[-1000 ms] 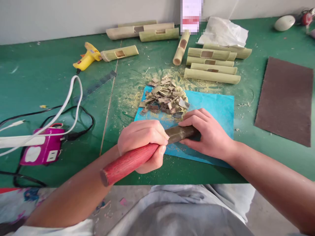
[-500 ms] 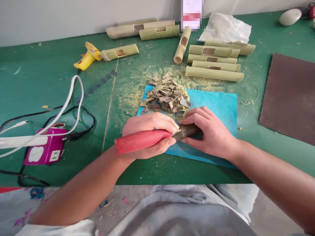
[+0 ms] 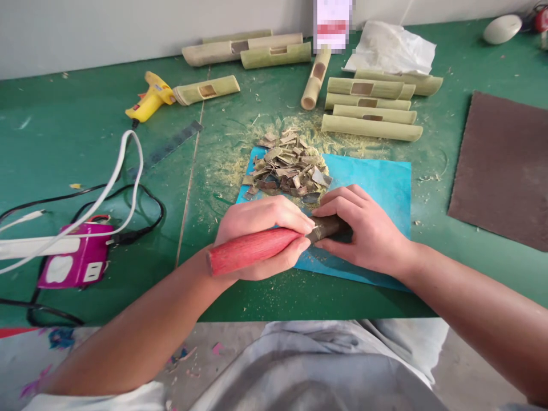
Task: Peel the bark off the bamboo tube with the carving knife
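Left hand works a red-handled tool against a dark tube over the blue sheet.

The left hand (image 3: 263, 214) is curled firmly round the red handle (image 3: 252, 251), its fingertips at the near end of the dark tube (image 3: 326, 228); the right hand (image 3: 370, 234) is part-closed, thumb and fingers pinching the tube's other end. The tube is above the middle of the blue sheet (image 3: 372, 177), whether resting on it I cannot tell; the tool's tip is mostly hidden by fingers. On the sheet's far left corner lies a pile of chips (image 3: 289, 168), on the green worktop (image 3: 226, 299). The step in hand seems to be scraping or cutting the tube's surface; the next stroke would call for a steady right-hand grip and fingers clear of the tip.
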A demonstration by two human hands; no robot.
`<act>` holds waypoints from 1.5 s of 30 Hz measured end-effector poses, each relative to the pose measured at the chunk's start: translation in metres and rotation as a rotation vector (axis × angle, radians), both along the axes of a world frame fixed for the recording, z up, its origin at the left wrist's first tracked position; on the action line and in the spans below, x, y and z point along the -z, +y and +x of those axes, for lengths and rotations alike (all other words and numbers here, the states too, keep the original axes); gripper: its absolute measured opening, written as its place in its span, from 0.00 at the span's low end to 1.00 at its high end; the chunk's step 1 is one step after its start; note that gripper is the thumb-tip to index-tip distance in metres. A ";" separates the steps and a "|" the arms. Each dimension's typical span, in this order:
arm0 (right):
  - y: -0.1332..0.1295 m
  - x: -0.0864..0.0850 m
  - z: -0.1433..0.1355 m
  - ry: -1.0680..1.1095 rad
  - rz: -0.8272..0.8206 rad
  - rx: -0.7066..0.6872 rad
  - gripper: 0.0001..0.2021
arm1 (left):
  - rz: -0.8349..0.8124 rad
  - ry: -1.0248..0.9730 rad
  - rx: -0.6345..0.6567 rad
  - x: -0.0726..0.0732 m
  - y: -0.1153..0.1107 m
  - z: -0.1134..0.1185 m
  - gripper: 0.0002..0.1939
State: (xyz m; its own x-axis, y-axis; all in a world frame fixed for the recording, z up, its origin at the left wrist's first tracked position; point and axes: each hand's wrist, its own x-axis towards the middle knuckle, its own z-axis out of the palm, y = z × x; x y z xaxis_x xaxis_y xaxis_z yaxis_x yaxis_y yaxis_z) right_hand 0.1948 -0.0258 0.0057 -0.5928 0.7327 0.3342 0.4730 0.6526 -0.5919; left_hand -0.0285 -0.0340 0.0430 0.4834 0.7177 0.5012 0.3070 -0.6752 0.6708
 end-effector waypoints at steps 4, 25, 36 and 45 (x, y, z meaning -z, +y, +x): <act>0.000 0.000 0.001 -0.009 -0.002 -0.001 0.16 | 0.021 -0.005 -0.031 -0.002 -0.001 0.001 0.07; -0.001 -0.002 0.000 -0.010 -0.026 0.005 0.15 | -0.075 0.022 -0.014 -0.002 0.002 -0.004 0.05; 0.000 -0.001 -0.001 -0.005 -0.037 0.005 0.16 | -0.068 0.004 -0.019 0.001 0.001 -0.004 0.05; 0.000 -0.002 0.001 -0.021 -0.050 -0.001 0.15 | 0.010 -0.025 -0.020 -0.004 -0.002 0.001 0.06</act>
